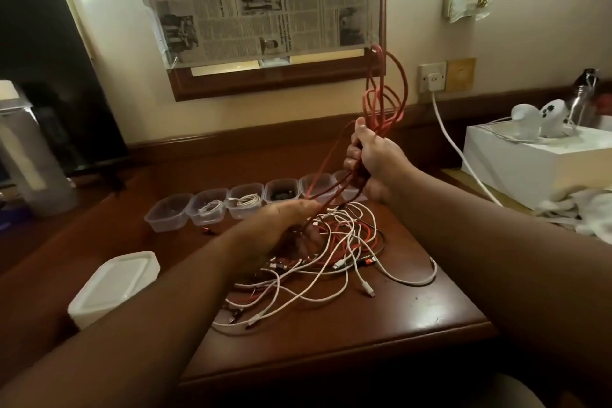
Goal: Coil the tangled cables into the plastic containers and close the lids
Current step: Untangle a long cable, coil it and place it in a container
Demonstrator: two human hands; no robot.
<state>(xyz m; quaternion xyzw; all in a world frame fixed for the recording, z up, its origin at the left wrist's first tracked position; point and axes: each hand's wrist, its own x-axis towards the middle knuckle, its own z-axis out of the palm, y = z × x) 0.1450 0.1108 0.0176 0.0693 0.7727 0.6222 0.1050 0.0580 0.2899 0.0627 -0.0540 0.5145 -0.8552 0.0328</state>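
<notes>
My right hand (371, 156) is raised above the desk and grips a bundle of red cable (387, 93) whose loops stick up above the fist. Strands of that red cable run down to my left hand (281, 228), which pinches them just over the tangled pile of white and red cables (337, 262) on the wooden desk (364, 334). Behind the pile stands a row of clear plastic containers (172, 210); two hold coiled white cables (246, 200), one holds something dark (281, 194). The right end of the row is hidden behind the red strands and my right hand.
A stack of white lids (116, 285) lies at the front left of the desk. A white box (530, 162) with small gadgets stands at the right, and a white power cord (450, 139) drops from the wall socket. A kettle (29, 156) stands far left.
</notes>
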